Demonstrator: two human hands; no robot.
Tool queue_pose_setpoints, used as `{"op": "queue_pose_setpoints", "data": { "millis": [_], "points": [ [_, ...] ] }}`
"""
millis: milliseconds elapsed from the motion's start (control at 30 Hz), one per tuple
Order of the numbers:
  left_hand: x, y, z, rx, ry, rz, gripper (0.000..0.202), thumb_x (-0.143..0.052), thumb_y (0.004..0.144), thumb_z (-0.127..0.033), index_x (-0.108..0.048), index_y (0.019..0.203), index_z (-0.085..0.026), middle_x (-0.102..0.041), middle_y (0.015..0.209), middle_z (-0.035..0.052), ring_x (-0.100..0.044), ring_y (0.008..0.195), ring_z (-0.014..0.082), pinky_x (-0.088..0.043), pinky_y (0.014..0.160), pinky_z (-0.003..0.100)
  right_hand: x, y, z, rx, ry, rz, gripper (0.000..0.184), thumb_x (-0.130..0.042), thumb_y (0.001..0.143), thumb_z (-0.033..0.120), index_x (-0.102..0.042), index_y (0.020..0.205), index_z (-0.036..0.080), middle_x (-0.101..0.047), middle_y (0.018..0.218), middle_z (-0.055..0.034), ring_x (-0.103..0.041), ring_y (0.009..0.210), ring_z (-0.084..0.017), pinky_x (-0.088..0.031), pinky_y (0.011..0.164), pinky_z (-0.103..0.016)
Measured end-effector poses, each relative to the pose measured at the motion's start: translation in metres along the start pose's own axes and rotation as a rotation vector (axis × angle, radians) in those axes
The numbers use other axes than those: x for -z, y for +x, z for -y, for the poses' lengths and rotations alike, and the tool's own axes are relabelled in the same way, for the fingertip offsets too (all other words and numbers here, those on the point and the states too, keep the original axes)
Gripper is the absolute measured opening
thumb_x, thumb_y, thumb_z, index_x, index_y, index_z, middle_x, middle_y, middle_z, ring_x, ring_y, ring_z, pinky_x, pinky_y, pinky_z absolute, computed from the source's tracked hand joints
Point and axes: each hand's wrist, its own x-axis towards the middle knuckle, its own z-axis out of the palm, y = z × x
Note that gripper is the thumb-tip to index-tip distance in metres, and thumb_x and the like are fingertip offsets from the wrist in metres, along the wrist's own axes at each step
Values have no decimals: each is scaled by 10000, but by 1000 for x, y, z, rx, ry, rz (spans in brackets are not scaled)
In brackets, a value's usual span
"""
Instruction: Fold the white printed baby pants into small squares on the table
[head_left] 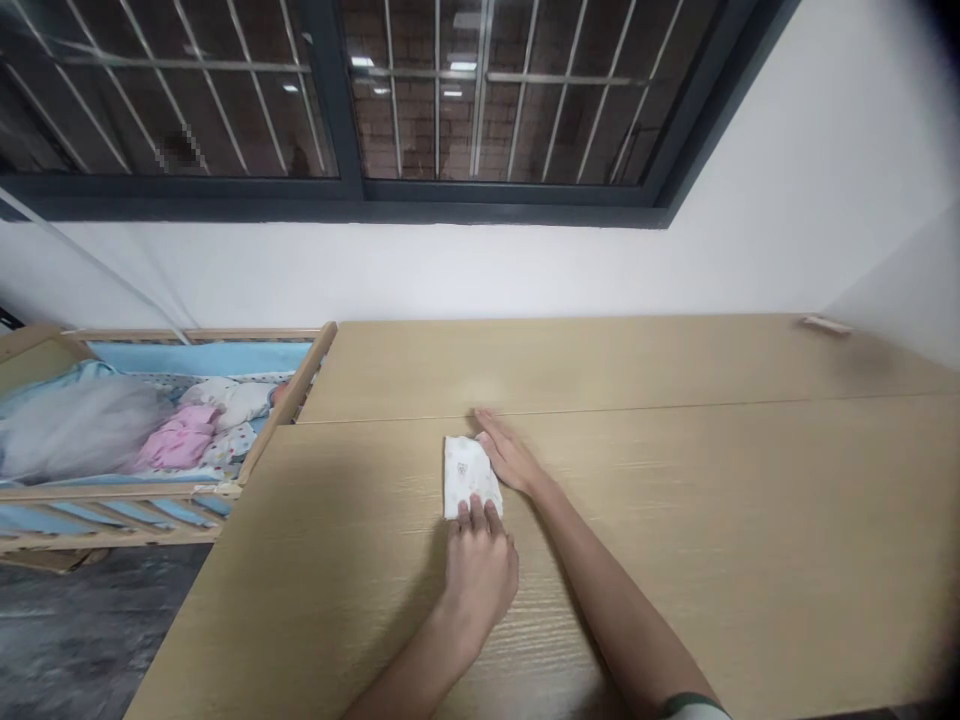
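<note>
A small white folded cloth [463,470] with a faint grey print lies flat on the wooden surface [675,520], just in front of me. My left hand [480,565] rests on its near edge, fingertips pressed down on top and fingers slightly apart. The left thumb is hidden from view. Along the cloth's right side lies my right hand [511,458], laid out flat with its fingers stretched forward and its inner edge touching the cloth. Its fingertips reach the seam [600,411] that crosses the surface.
On the left stands a wooden crib [172,490] with blue lining, holding a pink cloth [180,437], white dotted bedding and a sheer white net [82,425]. A barred window [495,100] is set in the white wall behind. A small flat object [825,325] lies at the far right.
</note>
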Motion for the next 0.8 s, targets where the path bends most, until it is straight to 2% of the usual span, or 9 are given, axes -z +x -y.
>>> {"op": "queue_pose_setpoints", "data": {
  "millis": [67, 133, 233, 300, 433, 567, 667, 733, 800],
  "points": [
    [13, 6, 6, 21, -44, 20, 387, -409, 956, -237, -678, 1204, -111, -667, 1246, 244, -635, 1148, 367, -504, 914, 511, 3, -4, 0, -13, 36, -103, 611, -205, 1059, 520, -416, 1532, 195, -463, 1551, -105, -374, 1463, -246, -291, 1210, -491],
    [26, 14, 14, 52, -66, 16, 330, -403, 985, -283, -711, 1038, -177, -725, 1052, 170, -672, 988, 308, -497, 862, 466, 7, -8, 0, -19, 52, -205, 563, -243, 1057, 492, -494, 1462, 194, -554, 1448, -125, -469, 1377, -269, -344, 1168, -500],
    [35, 25, 29, 172, 24, -71, 310, -442, 986, -373, -684, 1004, -179, -703, 974, 158, -640, 952, 315, -472, 829, 453, 9, -12, 3, -5, 49, -269, 475, -321, 1044, 456, -581, 1342, 193, -623, 1288, -138, -552, 1236, -289, -410, 1096, -490],
    [35, 29, 40, 271, 114, -87, 368, -444, 983, -439, -664, 1035, -149, -681, 1022, 188, -619, 990, 344, -461, 824, 456, 9, -14, 5, 20, 37, -259, 423, -371, 1032, 437, -615, 1278, 194, -638, 1214, -135, -572, 1168, -289, -430, 1061, -471],
    [30, 34, 57, 392, 159, 31, 473, -401, 997, -518, -648, 1032, -116, -673, 1078, 219, -632, 1026, 363, -442, 862, 462, 7, -15, 7, 85, 12, -236, 353, -461, 995, 397, -651, 1199, 181, -650, 1130, -126, -572, 1111, -279, -439, 1019, -434],
    [30, 40, 64, 326, 81, 105, 348, -452, 1007, -445, -639, 968, -154, -713, 1032, 152, -668, 998, 288, -446, 846, 366, 5, -11, 10, 122, -23, -166, 263, -541, 937, 334, -689, 1086, 177, -653, 1069, -105, -570, 1062, -260, -437, 982, -408],
    [37, 40, 61, 301, 35, 147, 276, -450, 1012, -385, -615, 957, -171, -722, 1024, 125, -677, 976, 254, -443, 793, 316, 6, -14, 22, 83, -48, -133, 194, -574, 911, 278, -694, 1021, 173, -650, 1042, -94, -569, 1034, -242, -429, 970, -386],
    [48, 30, 58, 296, 21, 167, 233, -463, 1002, -362, -599, 953, -179, -721, 1018, 120, -679, 956, 251, -434, 753, 303, 9, -24, 38, 55, -47, -108, 161, -589, 908, 260, -687, 1002, 176, -648, 1042, -91, -566, 1033, -236, -421, 967, -379],
    [64, 7, 56, 285, 14, 183, 188, -489, 980, -345, -583, 920, -194, -718, 956, 96, -678, 905, 243, -419, 716, 292, 13, -42, 62, 53, -12, -65, 123, -600, 908, 254, -673, 980, 185, -650, 1030, -84, -567, 1020, -231, -421, 947, -369]
  ]
}}
